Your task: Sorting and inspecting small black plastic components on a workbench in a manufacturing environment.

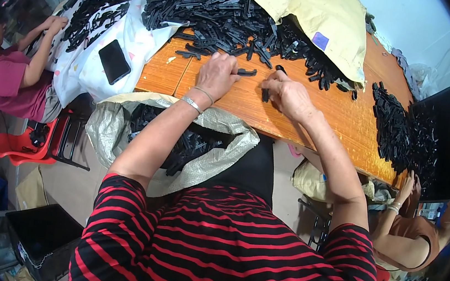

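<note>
Head view, looking down on a wooden table [343, 123]. The left hand [217, 74] rests knuckles-up on the tabletop, fingers curled together; a black plastic strip [247, 72] juts out from under its fingertips toward 3 o'clock, lying flat on the wood, and whether the fingers actually pinch it cannot be told. Two thin bangles [195, 101] circle that wrist. The right hand [289, 95] sits just beside it at 3 o'clock, fingers closed on a short black plastic piece [265, 94] that hangs out of the grip at the hand's 9 o'clock edge, its lower end touching the table. The two hands are near each other but apart, with the strip between them.

At 12 o'clock from both hands lies a large heap of black plastic parts [217, 12], partly covered by a yellowish sack [327, 19]. A second pile of black parts [403, 133] lies well off at 3 o'clock near the table's far edge. At 7 o'clock from the left hand an open woven bag [104, 127] holds more black pieces. A black phone [114, 61] lies on white cloth at 9 o'clock. Another person sits at each side of the table.
</note>
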The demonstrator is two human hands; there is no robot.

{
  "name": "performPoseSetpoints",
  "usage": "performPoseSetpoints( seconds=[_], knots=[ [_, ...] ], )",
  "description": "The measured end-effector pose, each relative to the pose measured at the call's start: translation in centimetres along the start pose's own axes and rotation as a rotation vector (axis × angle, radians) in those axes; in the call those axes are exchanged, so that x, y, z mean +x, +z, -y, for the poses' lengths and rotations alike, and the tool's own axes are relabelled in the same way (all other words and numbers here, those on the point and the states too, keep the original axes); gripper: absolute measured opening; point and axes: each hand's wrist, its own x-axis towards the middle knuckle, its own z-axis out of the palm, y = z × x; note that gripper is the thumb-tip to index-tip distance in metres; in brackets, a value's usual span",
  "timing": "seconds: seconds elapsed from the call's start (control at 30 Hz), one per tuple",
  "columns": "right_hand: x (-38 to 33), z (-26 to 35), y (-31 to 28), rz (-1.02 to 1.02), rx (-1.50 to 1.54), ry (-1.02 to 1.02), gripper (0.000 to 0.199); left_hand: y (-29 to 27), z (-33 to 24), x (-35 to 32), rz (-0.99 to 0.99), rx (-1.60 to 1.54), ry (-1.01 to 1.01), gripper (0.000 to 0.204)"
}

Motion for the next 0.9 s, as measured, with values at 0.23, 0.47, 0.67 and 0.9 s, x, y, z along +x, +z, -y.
performPoseSetpoints(
  seconds=[0.23, 0.47, 0.67, 0.9],
  knots=[
    [-0.2, -0.1, 0.8, 0.055, -0.073, 0.031, 0.023, -0.6, -0.7, -0.7, -0.007, -0.145, -0.061, 0.022],
    [-0.5, 0.4, 0.9, -0.009, 0.004, 0.072, 0.021, 0.8, -0.4, -0.8, -0.074, -0.073, 0.028, 0.021],
    [-0.9, -0.1, 0.8, -0.003, 0.117, 0.236, 0.021, 0.1, -1.4, -1.7, -0.096, -0.057, 0.277, 0.027],
    [-0.8, 0.3, 0.4, 0.010, 0.231, 0.342, 0.020, -0.8, -1.3, -2.4, 0.022, -0.094, 0.258, 0.030]
  ],
)
